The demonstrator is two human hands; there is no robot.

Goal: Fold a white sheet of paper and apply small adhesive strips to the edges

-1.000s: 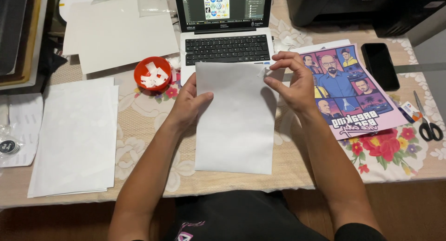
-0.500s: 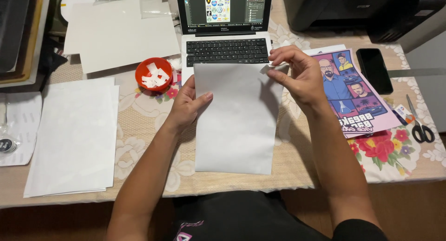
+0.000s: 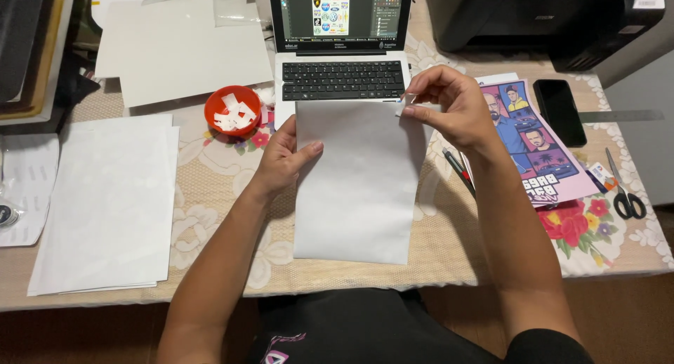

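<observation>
A white sheet (image 3: 358, 185) is laid lengthwise on the worktop (image 3: 449, 255), its far edge lapped over the front edge of the open laptop (image 3: 342, 62). It is judged that the work on the sheet is at an early stage: the top right corner is being picked at, perhaps so that a layer can be lifted, while the rest of the sheet is seen flat and undisturbed, so nearly all of it appears left to be done.

The left hand (image 3: 284, 160) is pressed palm-down on the sheet's left edge, below the laptop's left corner, with the fingers held loosely together and the thumb spread onto the paper. The right hand (image 3: 453, 108) is raised at the sheet's top right corner, just right of the laptop's front edge, wrist bent; the corner is pinched between thumb and forefinger, the other fingers curled above.

To the left of the laptop a red bowl of white scraps (image 3: 233, 111) is set, and further left a stack of white sheets (image 3: 105, 202). To the laptop's right a colourful printed poster (image 3: 537, 150), a dark phone (image 3: 559, 111) and scissors (image 3: 627, 195) are laid.
</observation>
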